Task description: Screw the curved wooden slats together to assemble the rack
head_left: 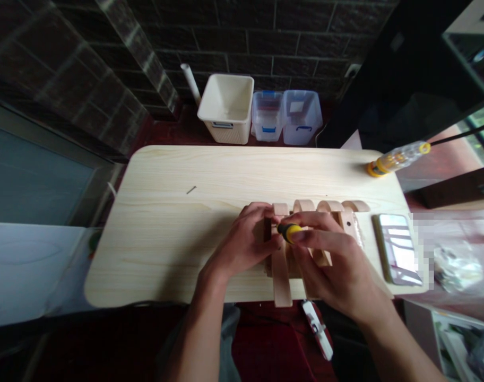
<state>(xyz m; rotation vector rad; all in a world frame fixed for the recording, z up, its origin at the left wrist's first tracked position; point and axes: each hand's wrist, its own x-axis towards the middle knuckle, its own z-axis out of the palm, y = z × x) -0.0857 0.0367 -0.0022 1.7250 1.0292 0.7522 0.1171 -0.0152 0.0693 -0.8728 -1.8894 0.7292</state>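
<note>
A wooden piece with several curved slats [281, 278] lies at the table's front edge, right of the middle. My right hand [333, 254] is closed round a screwdriver with a yellow and black handle [293, 233], its shaft pointing left at the wooden piece. My left hand [245, 239] grips the left end of the wooden piece, with fingers behind it and the thumb in front. The screwdriver's tip lies between the two hands and is too small to make out. Parts of the wooden piece are hidden under my right hand.
A phone [399, 249] lies at the table's right end, and a wrapped yellow tool [397, 159] at the back right corner. A small dark screw-like item [191, 189] rests left of the middle. Behind the table [146, 212] stand a cream bin [228, 106] and two clear boxes.
</note>
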